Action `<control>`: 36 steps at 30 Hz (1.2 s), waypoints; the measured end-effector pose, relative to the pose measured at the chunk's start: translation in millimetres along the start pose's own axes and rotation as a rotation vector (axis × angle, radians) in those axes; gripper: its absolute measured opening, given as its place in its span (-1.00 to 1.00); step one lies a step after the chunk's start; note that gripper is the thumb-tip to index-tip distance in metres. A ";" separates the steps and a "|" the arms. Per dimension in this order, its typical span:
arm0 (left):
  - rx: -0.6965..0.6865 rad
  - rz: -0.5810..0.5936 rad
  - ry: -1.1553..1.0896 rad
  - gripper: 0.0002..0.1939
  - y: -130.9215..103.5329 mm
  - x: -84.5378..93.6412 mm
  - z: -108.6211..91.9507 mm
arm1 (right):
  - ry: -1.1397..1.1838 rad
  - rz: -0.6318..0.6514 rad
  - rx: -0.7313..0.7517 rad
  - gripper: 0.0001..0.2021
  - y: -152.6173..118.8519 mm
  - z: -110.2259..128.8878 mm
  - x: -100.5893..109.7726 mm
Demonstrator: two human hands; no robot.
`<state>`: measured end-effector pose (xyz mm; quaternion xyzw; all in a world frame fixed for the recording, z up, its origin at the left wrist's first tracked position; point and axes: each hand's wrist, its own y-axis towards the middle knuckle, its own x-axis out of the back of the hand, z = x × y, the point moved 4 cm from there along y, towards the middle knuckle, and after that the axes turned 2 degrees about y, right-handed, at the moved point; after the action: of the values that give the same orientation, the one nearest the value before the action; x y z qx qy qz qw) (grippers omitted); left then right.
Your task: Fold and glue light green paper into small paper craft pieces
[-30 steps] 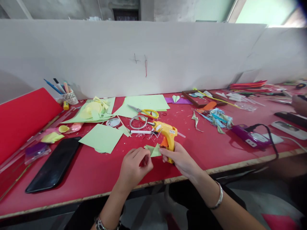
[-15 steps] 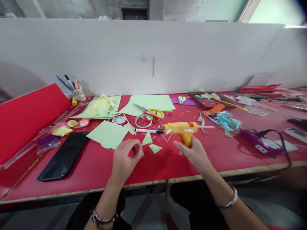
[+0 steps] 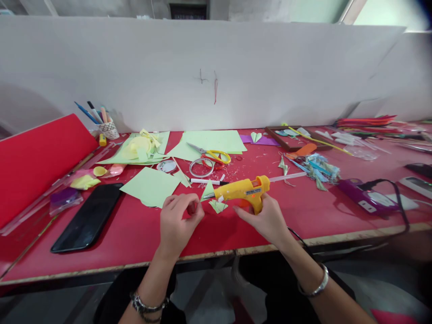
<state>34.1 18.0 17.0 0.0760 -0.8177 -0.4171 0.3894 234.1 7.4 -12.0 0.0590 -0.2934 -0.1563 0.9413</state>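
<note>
My right hand (image 3: 265,218) is wrapped round the handle of a yellow hot glue gun (image 3: 239,190), held above the table with its nozzle pointing left. A translucent glue stick (image 3: 288,177) extends from behind the gun. My left hand (image 3: 180,220) is closed in a pinch, just left of the nozzle; whatever its fingertips hold, if anything, is hidden. Beneath the nozzle lie small light green paper pieces (image 3: 218,206). A larger green sheet (image 3: 151,185) rests beside my left hand. Behind the gun are a white marker pen (image 3: 205,181), a tape roll (image 3: 197,168) and yellow-handled scissors (image 3: 219,156).
A black phone (image 3: 87,220) lies at the left, near a red board (image 3: 43,159) and a pen cup (image 3: 108,130). On the right are tassels (image 3: 319,168), a purple extension socket (image 3: 366,198) with a cable, and a brown tray (image 3: 290,140). A white partition (image 3: 270,76) stands behind.
My right hand has brought the glue gun left and slightly down, its nozzle now close to my left hand. The left hand keeps its pinch in nearly the same place.
</note>
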 end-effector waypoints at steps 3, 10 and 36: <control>0.007 -0.019 0.014 -0.89 0.1 1.5 -0.4 | 0.023 0.005 -0.008 -0.71 -1.4 0.8 -0.6; -0.024 -0.043 0.013 -0.89 -0.7 0.3 -2.7 | -0.001 -0.006 0.015 -0.73 -3.4 0.8 -2.2; 0.370 0.493 0.036 -0.81 -11.9 -24.4 40.0 | -0.173 -0.090 0.048 -0.73 6.5 -9.8 3.3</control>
<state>20.4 46.3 -19.8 -0.0479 -0.8665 -0.1527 0.4728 244.0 12.7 -17.0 0.0812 -0.3744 -0.1960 0.9026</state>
